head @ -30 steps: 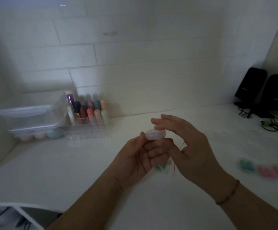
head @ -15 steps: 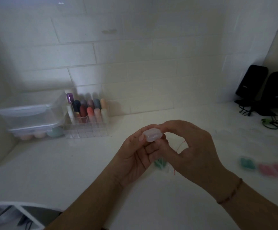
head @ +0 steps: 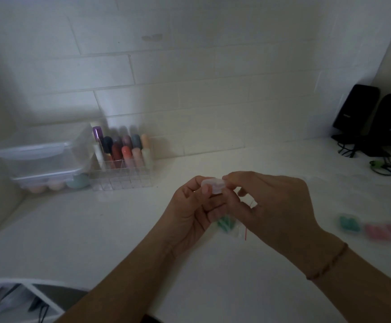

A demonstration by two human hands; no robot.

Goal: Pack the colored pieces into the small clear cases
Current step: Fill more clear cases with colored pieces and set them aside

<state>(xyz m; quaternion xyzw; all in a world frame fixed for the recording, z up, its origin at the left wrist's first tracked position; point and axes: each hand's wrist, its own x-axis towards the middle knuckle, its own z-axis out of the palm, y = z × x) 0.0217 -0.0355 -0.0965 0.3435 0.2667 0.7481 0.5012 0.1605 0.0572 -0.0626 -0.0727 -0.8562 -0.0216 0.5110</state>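
A small clear case [head: 214, 185] with a pinkish tint is held above the white counter [head: 96, 229] between both hands. My left hand [head: 194, 210] pinches it from the left, thumb on top. From the right, my right hand [head: 273, 206] grips it with curled fingertips. Below the hands lies a small clear bag with green pieces [head: 226, 226] and a thin red strip. A teal piece [head: 349, 223] and pink pieces [head: 387, 231] lie blurred on the counter to the right.
A clear organizer [head: 124, 176] with coloured tubes stands at the back left. Next to it are stacked clear lidded boxes [head: 43, 164] holding round pastel shapes. Two black speakers [head: 374, 120] with cables sit at the back right. The counter's front edge runs at the lower left.
My right hand's fingers went from extended over the case to curled on its right side. The case shifted slightly and both hands stayed in the same place.
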